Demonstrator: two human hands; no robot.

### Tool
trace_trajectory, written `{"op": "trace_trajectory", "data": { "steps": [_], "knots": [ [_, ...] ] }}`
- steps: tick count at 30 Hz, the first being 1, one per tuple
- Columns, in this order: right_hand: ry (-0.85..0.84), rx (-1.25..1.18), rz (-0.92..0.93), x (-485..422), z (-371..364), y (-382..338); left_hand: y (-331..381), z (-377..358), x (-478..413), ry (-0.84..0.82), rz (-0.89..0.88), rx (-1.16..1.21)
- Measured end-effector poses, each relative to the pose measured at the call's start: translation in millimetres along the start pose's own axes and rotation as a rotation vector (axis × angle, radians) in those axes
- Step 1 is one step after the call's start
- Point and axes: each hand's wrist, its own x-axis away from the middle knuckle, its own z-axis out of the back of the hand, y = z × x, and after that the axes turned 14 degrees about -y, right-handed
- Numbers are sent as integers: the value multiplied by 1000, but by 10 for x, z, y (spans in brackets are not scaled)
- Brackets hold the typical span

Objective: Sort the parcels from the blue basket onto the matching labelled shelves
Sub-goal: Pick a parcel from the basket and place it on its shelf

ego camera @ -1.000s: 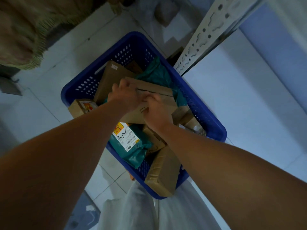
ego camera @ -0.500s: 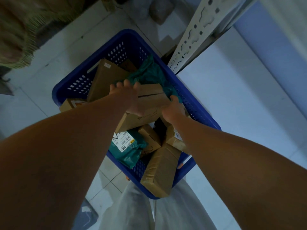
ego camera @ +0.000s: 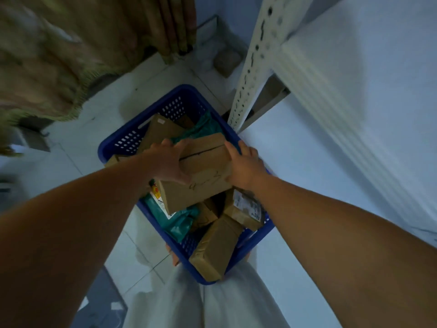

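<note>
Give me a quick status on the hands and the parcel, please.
Left hand and right hand both grip the brown box. Box over the blue basket, other parcels beneath. White shelf post beyond.

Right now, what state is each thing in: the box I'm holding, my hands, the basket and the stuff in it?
Brown box, closed, tilted, held above the pile.
Left hand, gripping the box's left end.
Right hand, gripping its right end.
Blue basket, holding several parcels.
Teal mailer, crumpled, partly under the box.
Long taped parcel, propped on the basket's near rim.
</note>
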Motion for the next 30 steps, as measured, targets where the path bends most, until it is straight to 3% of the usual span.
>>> {"op": "trace_trajectory", "data": {
  "steps": [3,10,17,24,30],
  "knots": [
    [3,-45,98,515,400,-155,74,289,636,69,-6,-43],
    [182,127,188,1706,1132,-467,392,869,1938,264,-8,-337],
    [331,67,147,2819,1203,-512,722,868,2855,427,-56,-568],
    [420,-361,117,3831,642,-331,1256,539,3449,490,-333,-596],
    [515,-666,-34,4656,71,310,2150,180,3720,501,-531,-791]
  ]
}}
